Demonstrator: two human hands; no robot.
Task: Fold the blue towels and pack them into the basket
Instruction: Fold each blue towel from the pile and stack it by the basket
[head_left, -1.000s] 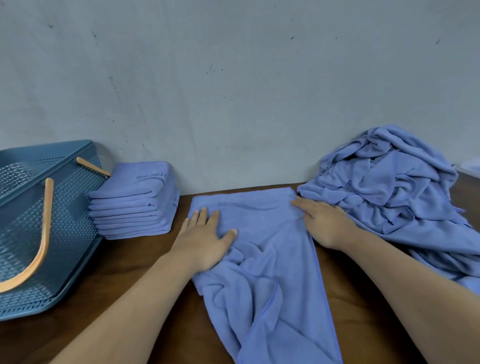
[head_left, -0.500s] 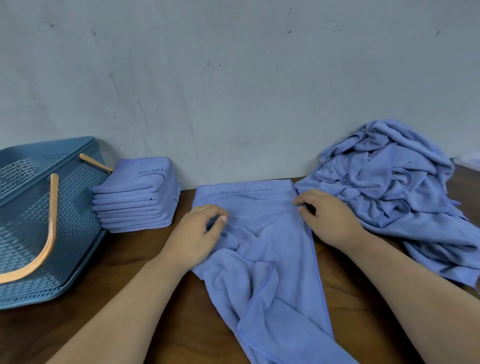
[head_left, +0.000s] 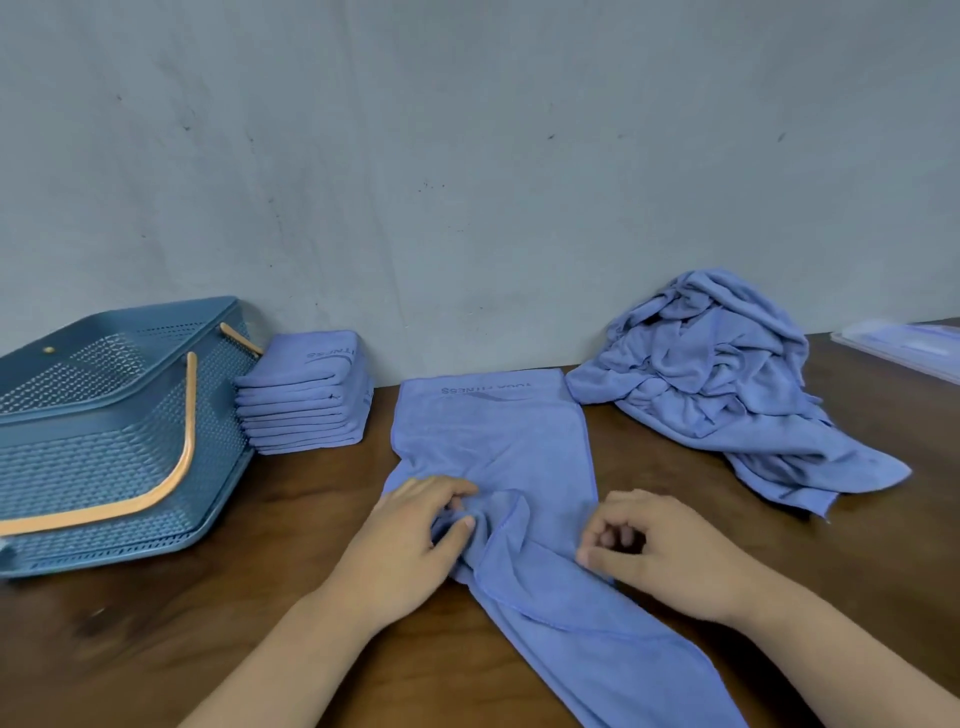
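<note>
Left hand (head_left: 415, 540) is being used to pinch bunched cloth of the blue towel (head_left: 493, 441) on the surface (head_left: 156, 623) between folded stack (head_left: 306, 400) and loose pile (head_left: 727, 389), right hand (head_left: 670, 551) curled at its edge, grip unclear; smoothing step, near end likely needing pulling straight next.

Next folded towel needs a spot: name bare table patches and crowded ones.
Free: brown wooden table in front of the perforated blue plastic basket and folded blue towel stack, left of the left hand; also between the spread blue towel and crumpled blue towel heap. Crowded: along the wall.
</note>
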